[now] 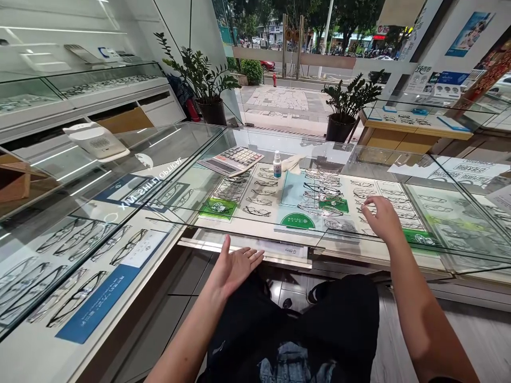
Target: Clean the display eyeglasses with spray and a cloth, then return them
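Note:
My left hand (238, 269) is held out with the palm turned up and the fingers stretched, nothing in it. Just beyond it, a shallow drawer (245, 252) is pulled out a little from under the glass counter (223, 221). My right hand (382, 218) hovers over or rests on the counter's right part; I cannot tell if it touches. Its fingers are curved, with a gap between thumb and forefinger, and no object shows there. Rows of eyeglasses (322, 189) lie under the glass. On top stand a small spray bottle (277, 165), a crumpled cloth (292, 164) and a calculator (233, 161).
A second glass case (91, 213) with eyeglasses runs along the left, bearing a white device (96, 141). Potted plants (209, 85) flank the glass front. At the far right is a wood-edged display table (415, 127). My legs (295, 319) are close below the counter.

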### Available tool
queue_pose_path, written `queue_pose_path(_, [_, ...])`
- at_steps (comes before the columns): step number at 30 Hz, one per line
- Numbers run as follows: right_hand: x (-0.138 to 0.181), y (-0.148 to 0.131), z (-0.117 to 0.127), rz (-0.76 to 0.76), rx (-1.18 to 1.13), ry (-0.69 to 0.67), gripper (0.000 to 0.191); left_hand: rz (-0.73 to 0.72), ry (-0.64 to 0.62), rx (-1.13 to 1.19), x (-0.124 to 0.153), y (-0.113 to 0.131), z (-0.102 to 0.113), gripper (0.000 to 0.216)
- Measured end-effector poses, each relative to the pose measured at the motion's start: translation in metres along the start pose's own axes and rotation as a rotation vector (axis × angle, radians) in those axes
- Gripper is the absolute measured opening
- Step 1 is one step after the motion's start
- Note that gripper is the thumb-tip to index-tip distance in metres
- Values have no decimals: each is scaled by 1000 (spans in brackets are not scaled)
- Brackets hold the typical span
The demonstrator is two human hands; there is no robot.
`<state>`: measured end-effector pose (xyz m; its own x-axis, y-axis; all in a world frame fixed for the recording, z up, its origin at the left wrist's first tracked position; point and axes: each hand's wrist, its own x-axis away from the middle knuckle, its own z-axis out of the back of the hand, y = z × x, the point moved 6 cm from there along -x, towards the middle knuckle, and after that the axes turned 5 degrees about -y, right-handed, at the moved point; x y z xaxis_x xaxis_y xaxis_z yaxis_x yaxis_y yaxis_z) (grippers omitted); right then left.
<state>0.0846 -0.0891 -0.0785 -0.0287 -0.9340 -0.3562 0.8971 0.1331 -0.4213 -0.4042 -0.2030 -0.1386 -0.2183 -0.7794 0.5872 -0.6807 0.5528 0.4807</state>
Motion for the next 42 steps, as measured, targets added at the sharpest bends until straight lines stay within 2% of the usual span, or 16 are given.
queue_pose_path(8, [0,-2,2,-21,1,-4,20,-51,3,17,-32,10,-26,127])
queue_pose_path(16, [-1,-3,0,-20,22,2,19,-32,-3,4,-52,20,-31,137])
queue_pose_path(18, [-1,-3,0,-26,21,6,19,-45,24,-81,-51,17,-27,128])
queue_pose_path(20, [-1,-4,1,-26,17,11,17,-45,33,-278,-46,10,-25,106])
queue_pose_path(22, [-1,-5,1,-19,10,13,15,-11,-89,-586,-35,0,-34,77])
queue_pose_path(25, [-2,-9,3,-12,13,6,13,37,-536,-1094,-6,-14,-79,42])
queue_pose_path(27, [-2,-11,4,-21,20,0,13,-108,-687,-1396,11,-6,-118,36])
queue_pose_path(29, [-2,-12,4,-33,21,-4,13,-352,-692,-1708,17,10,-164,35])
queue_pose_path(31, [-2,-14,5,-38,18,-4,12,-589,-585,-1983,10,25,-208,32])
queue_pose_path(33, [-2,-15,5,-36,19,-4,12,-695,-496,-2207,-7,32,-243,33])
queue_pose_path(35, [-2,-17,6,-37,22,-6,14,-728,-466,-2360,-28,32,-268,35])
queue_pose_path(37, [-3,-17,6,-42,21,-12,17,-725,-470,-2459,-47,29,-283,34])
queue_pose_path(42, [-2,-22,7,-64,9,-38,17,-641,-499,-2580,-69,21,-301,25])
